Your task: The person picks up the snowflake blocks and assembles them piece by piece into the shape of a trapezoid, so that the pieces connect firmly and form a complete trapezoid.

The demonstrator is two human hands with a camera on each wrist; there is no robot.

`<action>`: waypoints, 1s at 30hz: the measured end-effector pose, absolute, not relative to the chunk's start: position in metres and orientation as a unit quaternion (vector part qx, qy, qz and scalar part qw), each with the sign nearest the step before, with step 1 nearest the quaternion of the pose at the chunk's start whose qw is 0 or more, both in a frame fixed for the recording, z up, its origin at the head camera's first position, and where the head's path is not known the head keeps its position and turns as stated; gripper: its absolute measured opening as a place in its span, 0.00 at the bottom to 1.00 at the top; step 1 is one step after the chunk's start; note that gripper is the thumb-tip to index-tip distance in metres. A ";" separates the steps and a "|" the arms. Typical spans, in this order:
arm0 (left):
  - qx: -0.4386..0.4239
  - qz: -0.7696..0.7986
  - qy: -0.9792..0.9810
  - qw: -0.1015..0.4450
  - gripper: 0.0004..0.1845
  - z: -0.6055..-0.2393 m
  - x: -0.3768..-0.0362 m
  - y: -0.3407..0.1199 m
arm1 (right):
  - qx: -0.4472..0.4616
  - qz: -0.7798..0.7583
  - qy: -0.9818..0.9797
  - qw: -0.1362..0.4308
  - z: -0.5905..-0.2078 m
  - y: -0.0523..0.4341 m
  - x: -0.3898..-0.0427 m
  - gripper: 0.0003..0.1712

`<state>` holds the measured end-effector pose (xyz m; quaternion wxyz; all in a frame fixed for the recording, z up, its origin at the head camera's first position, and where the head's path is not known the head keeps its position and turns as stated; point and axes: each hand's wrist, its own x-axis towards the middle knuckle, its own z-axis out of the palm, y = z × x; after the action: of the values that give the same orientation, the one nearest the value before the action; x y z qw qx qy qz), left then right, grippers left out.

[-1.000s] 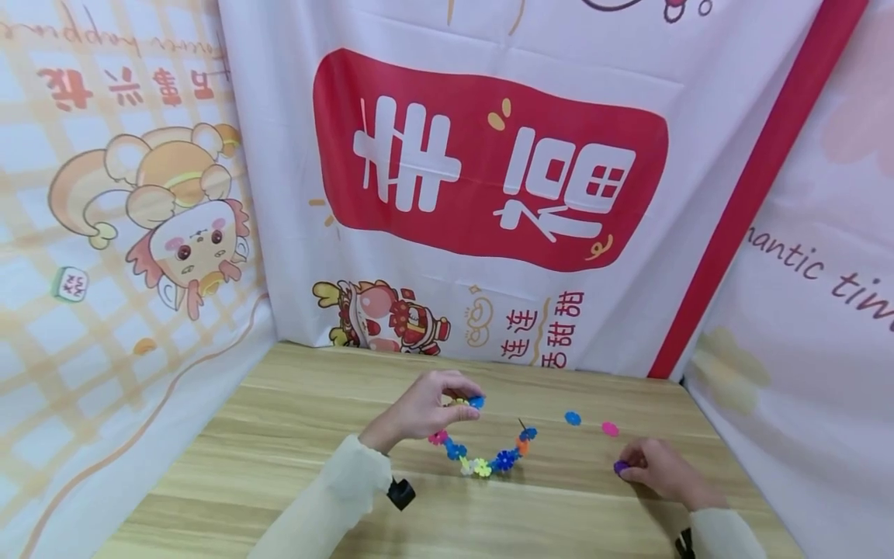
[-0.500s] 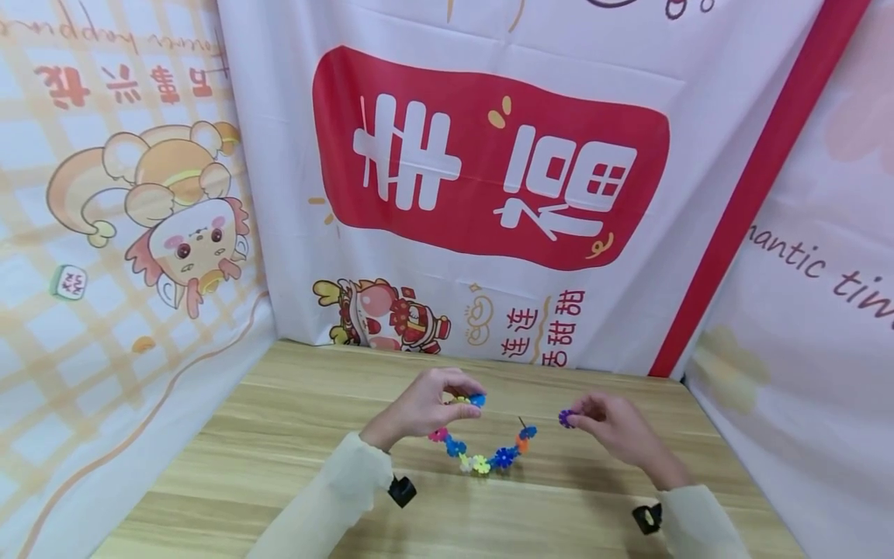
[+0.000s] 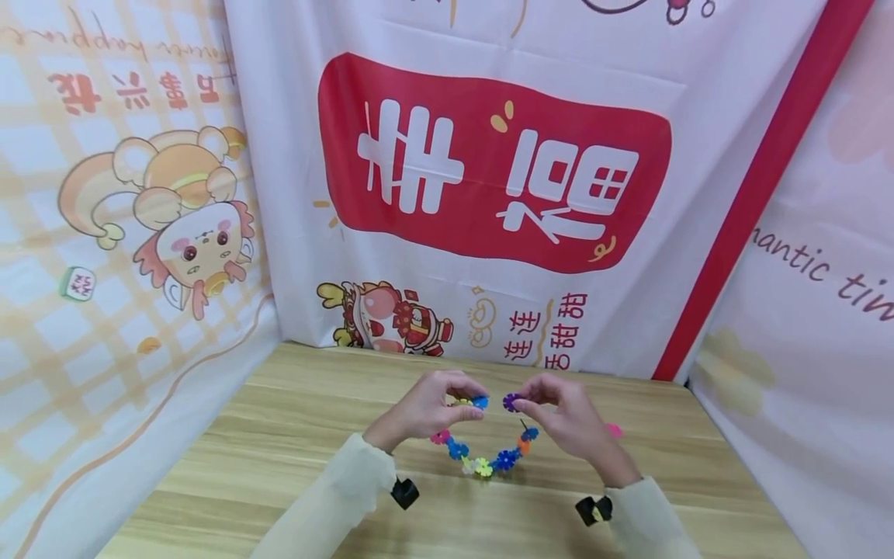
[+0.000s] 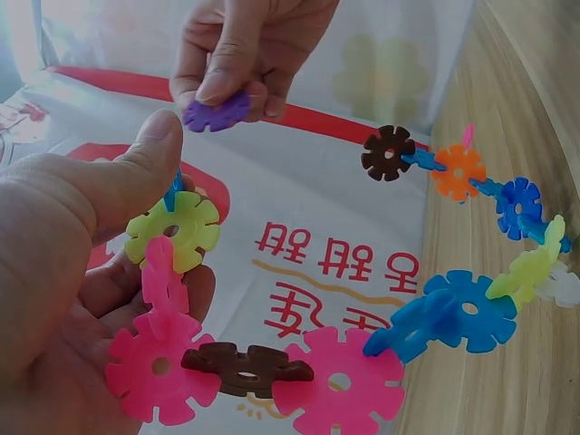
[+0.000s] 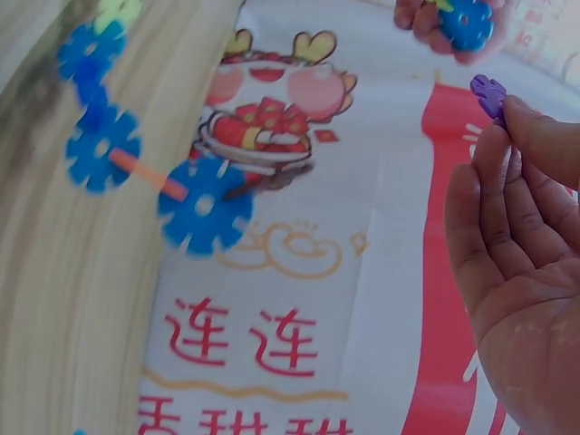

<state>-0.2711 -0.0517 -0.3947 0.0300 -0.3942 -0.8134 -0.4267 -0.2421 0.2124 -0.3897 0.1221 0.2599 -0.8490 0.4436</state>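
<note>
My left hand (image 3: 426, 407) pinches a blue notched snowflake disc (image 3: 479, 402) at one end of a chain of interlocking discs. That chain (image 4: 340, 385) curves down and to the right in pink, brown, blue, yellow-green, clear and orange, ending in a brown disc (image 4: 388, 152). My right hand (image 3: 562, 415) pinches a single purple snowflake disc (image 3: 511, 402) between thumb and forefinger. It is level with the blue end disc, with a small gap between them. In the left wrist view, my thumb largely hides the blue end disc.
A loose pink disc (image 3: 614, 430) lies on the wooden table (image 3: 293, 435), partly behind my right wrist. Printed cloth (image 3: 489, 310) hangs along the table's back edge, with more cloth walls on both sides.
My right hand has lifted the purple disc from the table's right side and carried it left, close to the blue end disc. My left hand has stayed nearly in place with the chain.
</note>
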 end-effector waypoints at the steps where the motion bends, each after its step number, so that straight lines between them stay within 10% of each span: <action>1: -0.396 -0.426 -0.813 0.030 0.14 -0.395 -0.271 -0.051 | 0.263 0.444 -0.848 0.121 -0.389 0.209 -0.241 0.06; 30: -0.419 -0.408 -0.810 0.051 0.14 -0.384 -0.266 -0.039 | 0.347 0.344 -0.864 0.119 -0.349 0.190 -0.241 0.05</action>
<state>-0.2664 -0.0387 -0.3845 0.0515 -0.4190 -0.8095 -0.4081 -0.2408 0.1897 -0.3489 0.1187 0.3474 -0.8642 0.3441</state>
